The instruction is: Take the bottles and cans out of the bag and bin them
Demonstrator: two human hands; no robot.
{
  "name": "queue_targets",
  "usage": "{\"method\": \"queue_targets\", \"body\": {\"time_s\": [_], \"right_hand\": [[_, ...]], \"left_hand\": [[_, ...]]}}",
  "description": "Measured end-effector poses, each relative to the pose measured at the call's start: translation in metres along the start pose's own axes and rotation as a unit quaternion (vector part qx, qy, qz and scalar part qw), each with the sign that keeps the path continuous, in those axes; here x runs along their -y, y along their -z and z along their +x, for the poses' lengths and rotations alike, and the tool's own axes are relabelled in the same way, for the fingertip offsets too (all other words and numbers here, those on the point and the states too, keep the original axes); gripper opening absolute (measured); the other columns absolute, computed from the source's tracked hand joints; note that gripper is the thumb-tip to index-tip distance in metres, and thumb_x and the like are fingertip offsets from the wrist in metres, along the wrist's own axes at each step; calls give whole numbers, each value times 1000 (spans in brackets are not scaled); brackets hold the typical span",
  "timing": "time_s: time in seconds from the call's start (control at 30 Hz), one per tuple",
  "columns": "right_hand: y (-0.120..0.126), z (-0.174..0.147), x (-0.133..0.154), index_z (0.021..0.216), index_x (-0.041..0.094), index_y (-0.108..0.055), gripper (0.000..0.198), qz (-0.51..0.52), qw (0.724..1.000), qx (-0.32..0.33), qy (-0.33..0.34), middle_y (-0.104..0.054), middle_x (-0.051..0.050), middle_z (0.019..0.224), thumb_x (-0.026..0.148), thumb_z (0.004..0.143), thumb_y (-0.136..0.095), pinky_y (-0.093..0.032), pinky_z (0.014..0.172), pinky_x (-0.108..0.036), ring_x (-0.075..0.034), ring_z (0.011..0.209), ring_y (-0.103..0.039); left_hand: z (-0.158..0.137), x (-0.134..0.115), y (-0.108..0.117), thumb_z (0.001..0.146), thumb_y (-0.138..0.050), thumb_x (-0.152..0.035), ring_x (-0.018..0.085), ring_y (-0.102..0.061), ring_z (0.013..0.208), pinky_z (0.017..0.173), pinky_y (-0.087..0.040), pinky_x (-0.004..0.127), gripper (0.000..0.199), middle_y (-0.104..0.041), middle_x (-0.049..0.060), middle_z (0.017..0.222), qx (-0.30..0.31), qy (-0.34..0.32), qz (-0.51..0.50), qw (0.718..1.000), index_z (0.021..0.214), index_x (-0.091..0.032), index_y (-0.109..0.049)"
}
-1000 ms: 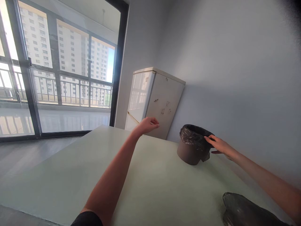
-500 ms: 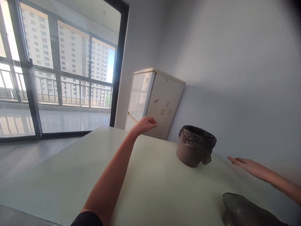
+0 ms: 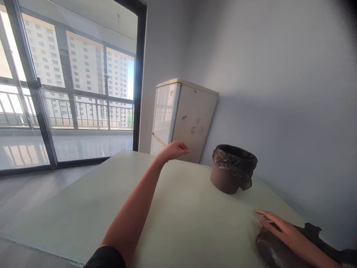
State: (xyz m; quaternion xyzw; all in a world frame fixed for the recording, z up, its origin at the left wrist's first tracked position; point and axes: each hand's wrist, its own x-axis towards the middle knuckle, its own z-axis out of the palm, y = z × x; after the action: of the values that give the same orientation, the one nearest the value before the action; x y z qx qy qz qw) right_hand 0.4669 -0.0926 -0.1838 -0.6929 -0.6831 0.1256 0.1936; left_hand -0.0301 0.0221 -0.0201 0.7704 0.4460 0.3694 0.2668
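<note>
My left hand (image 3: 177,150) hovers over the far part of the pale table, its fingers loosely curled with a gap to the thumb and nothing visible in them. It appears in front of the white fridge. My right hand (image 3: 281,227), fingers stretched out, is over a shiny dark bulging object (image 3: 269,247) at the lower right; whether it touches this is unclear. The hand and forearm hide part of the object, and its kind does not show. Farther back stands a brown bin (image 3: 224,180) lined with a black plastic bag (image 3: 232,160).
The pale green table (image 3: 178,208) reaches toward the white fridge (image 3: 192,123) in the corner. A grey wall (image 3: 279,93) borders the right side. Sliding glass doors (image 3: 92,93) stand at left. A black knobby thing (image 3: 312,227) lies beyond my right wrist.
My right hand has come down and inward, from beside the wall to over the dark object. My left hand has hardly moved. The view has shifted slightly.
</note>
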Motion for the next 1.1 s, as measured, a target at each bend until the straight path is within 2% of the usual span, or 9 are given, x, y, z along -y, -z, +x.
{"method": "queue_targets", "body": {"time_s": [0.1, 0.27, 0.43, 0.53, 0.63, 0.77, 0.87, 1.0, 1.1], "right_hand": [[-11, 0, 18, 105, 43, -78, 48, 21, 996, 55, 59, -74, -1, 128, 75, 84, -49, -53, 108, -50, -39, 126, -64], [-22, 9, 59, 89, 34, -76, 48, 28, 987, 122, 100, -78, -3, 104, 69, 92, -44, -57, 95, -46, -37, 104, -71], [-40, 27, 106, 100, 27, -77, 52, 42, 982, 132, 130, -77, -7, 111, 68, 95, -44, -52, 97, -41, -34, 105, -69], [-54, 39, 142, 97, 25, -78, 51, 33, 979, 137, 148, -78, -8, 108, 65, 96, -47, -51, 93, -39, -32, 102, -69], [-70, 52, 183, 93, 23, -80, 48, 4, 981, 117, 153, -79, -8, 102, 61, 95, -50, -49, 89, -35, -29, 99, -70], [-95, 74, 235, 90, 24, -81, 35, -32, 986, 68, 146, -80, -8, 95, 50, 93, -59, -47, 82, -30, -25, 94, -72], [-115, 91, 264, 85, 21, -80, 33, -44, 990, 36, 128, -80, -11, 92, 46, 93, -61, -47, 79, -30, -26, 92, -73], [-120, 107, 280, 92, 20, -79, 44, -42, 993, -23, 106, -79, -16, 101, 49, 100, -48, -46, 86, -33, -29, 102, -71], [-105, 111, 265, 99, 21, -78, 49, -33, 994, -36, 102, -78, -15, 109, 51, 104, -39, -45, 92, -34, -30, 109, -69]], "left_hand": [[-1, -7, -6, 84, -68, -40, 22, -70, 98, 73, -55, 27, 28, -74, 9, 116, 14, 1, 5, 1000, 103, -20, -73], [-5, -18, -10, 86, -67, -39, 22, -70, 98, 75, -56, 28, 27, -74, 9, 117, 34, -2, 6, 999, 104, -19, -73], [-7, -21, -8, 87, -66, -42, 22, -70, 101, 74, -56, 27, 29, -73, 8, 119, 38, -17, -4, 999, 106, -20, -73], [-11, -25, -6, 88, -65, -44, 23, -70, 101, 75, -56, 28, 31, -73, 9, 118, 47, -27, -2, 999, 106, -20, -72], [-16, -33, -5, 88, -64, -44, 24, -70, 102, 76, -56, 30, 33, -74, 10, 117, 58, -35, 5, 998, 107, -19, -72], [-21, -43, -4, 89, -63, -42, 24, -71, 101, 77, -56, 30, 31, -75, 10, 113, 68, -47, 17, 996, 105, -18, -74], [-22, -44, -4, 89, -61, -41, 24, -71, 101, 78, -56, 30, 31, -76, 9, 112, 70, -53, 32, 996, 105, -18, -75], [-20, -41, -4, 90, -62, -41, 24, -71, 100, 80, -55, 30, 31, -77, 9, 110, 66, -54, 42, 995, 106, -19, -76], [-19, -40, -4, 89, -62, -43, 23, -71, 97, 76, -54, 29, 32, -77, 8, 110, 67, -54, 46, 995, 105, -19, -77]]}}
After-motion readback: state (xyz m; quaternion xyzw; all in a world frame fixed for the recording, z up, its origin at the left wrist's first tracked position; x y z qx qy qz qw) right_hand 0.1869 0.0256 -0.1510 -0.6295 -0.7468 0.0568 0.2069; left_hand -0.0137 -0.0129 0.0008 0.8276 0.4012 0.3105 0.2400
